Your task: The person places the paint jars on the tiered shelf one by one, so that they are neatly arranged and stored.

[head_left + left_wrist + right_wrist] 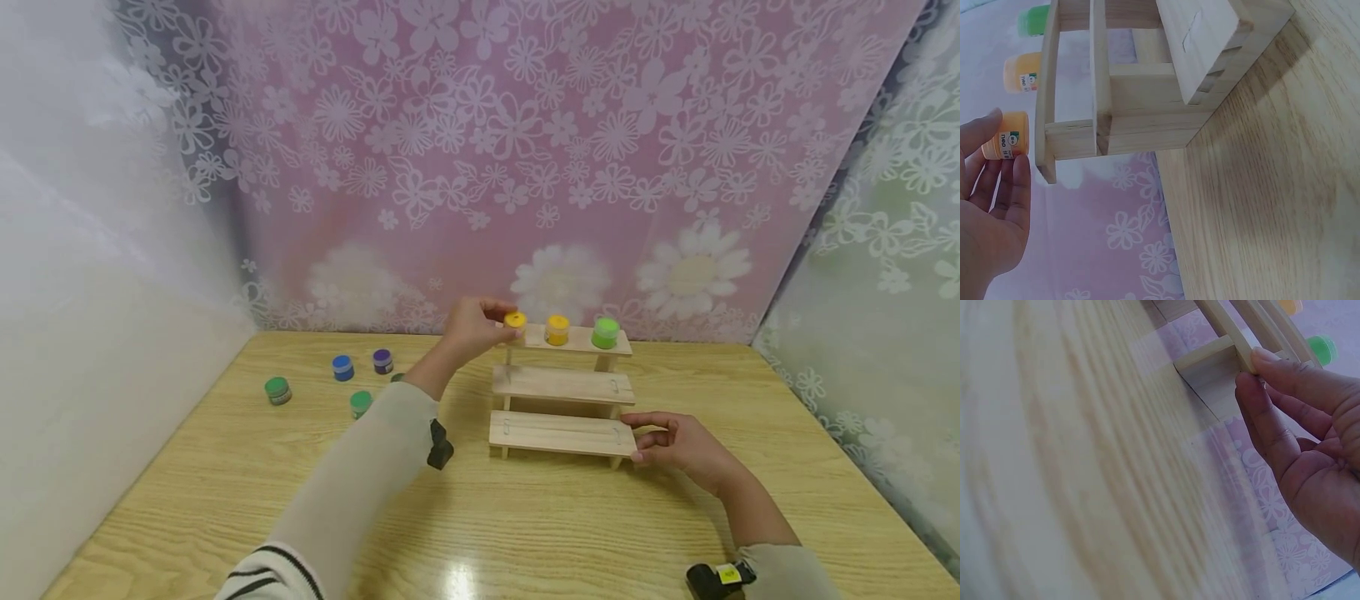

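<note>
- there's my left hand [474, 327], pinching a yellow jar [515, 320], roughly upright, at the left end of the top shelf [581, 342]
- top shelf just below the jar; i read a thin gap in the left wrist view, contact uncertain
- my right hand [681, 450], farther off, grips the right end of the bottom shelf [562, 433]
- a dark jar [397, 377], mostly hidden behind my left forearm [431, 375]

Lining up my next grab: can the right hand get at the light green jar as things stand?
Probably yes: the light green jar stands at the right end of the top shelf, with no other jar between it and the right hand, which would first need to release the bottom shelf.
</note>
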`<act>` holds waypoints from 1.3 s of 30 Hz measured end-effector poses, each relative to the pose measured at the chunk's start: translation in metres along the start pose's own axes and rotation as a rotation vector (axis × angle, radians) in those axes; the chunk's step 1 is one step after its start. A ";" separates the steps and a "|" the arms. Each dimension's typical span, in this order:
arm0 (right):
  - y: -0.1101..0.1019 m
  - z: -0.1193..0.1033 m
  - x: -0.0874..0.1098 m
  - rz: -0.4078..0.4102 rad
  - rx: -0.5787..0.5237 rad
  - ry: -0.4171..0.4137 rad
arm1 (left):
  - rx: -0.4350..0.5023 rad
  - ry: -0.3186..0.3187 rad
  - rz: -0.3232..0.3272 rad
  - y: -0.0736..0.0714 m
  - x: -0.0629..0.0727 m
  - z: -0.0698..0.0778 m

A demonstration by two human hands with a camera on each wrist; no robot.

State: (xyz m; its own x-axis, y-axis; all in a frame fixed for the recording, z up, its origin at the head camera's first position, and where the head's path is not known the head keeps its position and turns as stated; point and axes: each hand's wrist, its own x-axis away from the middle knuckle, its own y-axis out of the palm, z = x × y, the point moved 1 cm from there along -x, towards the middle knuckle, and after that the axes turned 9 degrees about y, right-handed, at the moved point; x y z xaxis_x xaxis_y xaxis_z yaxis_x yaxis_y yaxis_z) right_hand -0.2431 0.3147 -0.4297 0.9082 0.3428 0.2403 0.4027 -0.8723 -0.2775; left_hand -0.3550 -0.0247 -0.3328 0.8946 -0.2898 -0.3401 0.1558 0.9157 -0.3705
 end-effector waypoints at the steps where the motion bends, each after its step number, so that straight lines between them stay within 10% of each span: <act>1: 0.000 0.000 0.000 0.002 0.001 -0.001 | -0.002 0.001 0.004 0.001 0.000 -0.001; 39: -0.012 0.005 -0.016 -0.012 0.011 -0.014 | 0.050 0.096 0.051 -0.013 0.010 -0.006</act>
State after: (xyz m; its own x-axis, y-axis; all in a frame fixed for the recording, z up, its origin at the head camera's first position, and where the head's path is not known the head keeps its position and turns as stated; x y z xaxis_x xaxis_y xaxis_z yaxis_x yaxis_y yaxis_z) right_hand -0.2616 0.3216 -0.4346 0.9045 0.3584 0.2310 0.4151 -0.8640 -0.2849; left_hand -0.3508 -0.0416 -0.3363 0.8582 -0.2652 -0.4395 0.1337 0.9421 -0.3074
